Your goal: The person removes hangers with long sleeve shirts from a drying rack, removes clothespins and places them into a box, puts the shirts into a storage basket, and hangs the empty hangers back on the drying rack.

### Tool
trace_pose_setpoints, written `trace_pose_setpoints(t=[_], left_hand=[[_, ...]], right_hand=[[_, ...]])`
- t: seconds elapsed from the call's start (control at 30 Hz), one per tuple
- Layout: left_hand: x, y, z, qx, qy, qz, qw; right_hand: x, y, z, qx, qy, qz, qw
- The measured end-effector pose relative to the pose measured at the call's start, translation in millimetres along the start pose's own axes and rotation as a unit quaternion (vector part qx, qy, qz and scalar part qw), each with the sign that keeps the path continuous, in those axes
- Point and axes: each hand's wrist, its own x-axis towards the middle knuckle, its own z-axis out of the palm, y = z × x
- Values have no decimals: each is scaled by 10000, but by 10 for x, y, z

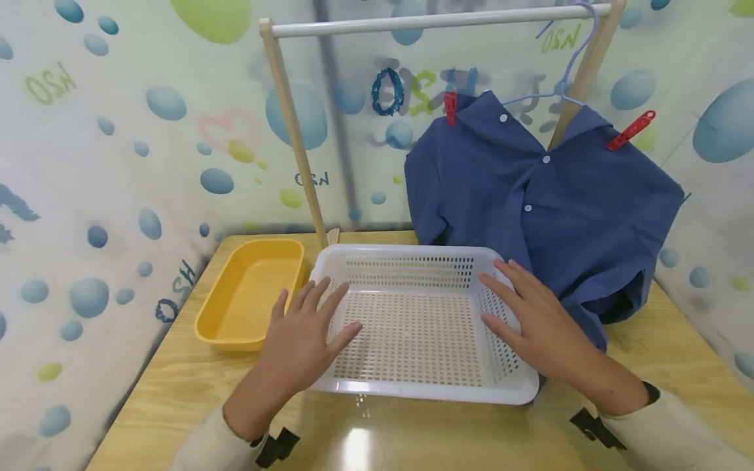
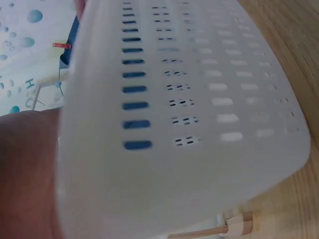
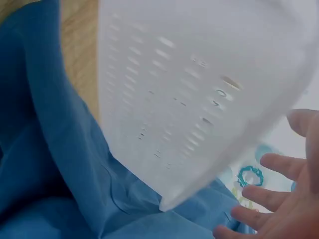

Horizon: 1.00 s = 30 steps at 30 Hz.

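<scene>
A white perforated plastic basket rests on the wooden table in the head view, with nothing inside it. Over its left rim spreads my left hand, fingers apart and nearly straight. My right hand is at the right rim, its fingers also spread and extended over the side. The right wrist view shows these spread fingers beside the rim, gripping nothing. In the left wrist view the basket's slotted side wall fills most of the picture, and only part of the left hand shows.
A blue short-sleeved shirt hangs on a light-blue hanger with red clothespins at its shoulders. Behind the basket stands a wood-and-white rack. A yellow tray sits at the left on the table.
</scene>
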Motion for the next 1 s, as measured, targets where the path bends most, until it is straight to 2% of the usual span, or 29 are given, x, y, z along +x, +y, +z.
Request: trace_pose_setpoints(t=[0.1,0.2,0.27,0.37,0.43,0.5,0.53,0.6,0.67,0.77,0.83,0.9,1.0], left_hand=[[51,-63,71,-206,168,-7,9996],[107,-175,142,-469,307,-79,9984],[148,-257,196,-705,400,-158,9966],[203,-351,276,-1116,524,-292,9919],[227,-390,325,-1371,641,-341,9879],[234,-410,357,-1626,717,-397,9833],[228,-417,366,-1735,720,-440,9812],[217,-427,375,-1934,663,-523,9775],[203,-434,375,-2127,497,-633,9738],[199,-443,363,-2343,217,-738,9691],[207,-444,357,-2468,51,-780,9659],[221,-441,358,-2617,-110,-799,9618],[215,-458,330,-2825,-357,-858,9548]], right_hand=[[-7,22,-172,423,380,-29,9984],[14,79,-388,640,1219,-156,9904],[29,152,-556,566,1940,-234,9791],[51,300,-818,467,2898,-142,9558],[92,419,-989,287,3348,43,9418],[160,529,-1140,108,3538,425,9343],[211,591,-1208,27,3546,599,9331],[311,711,-1321,-179,3291,1086,9379],[409,824,-1406,-291,2836,1567,9456],[510,973,-1496,-430,1992,2042,9575],[549,1046,-1539,-471,1607,2164,9618],[568,1093,-1570,-481,1395,2145,9655],[612,1122,-1554,-434,1413,2023,9681]])
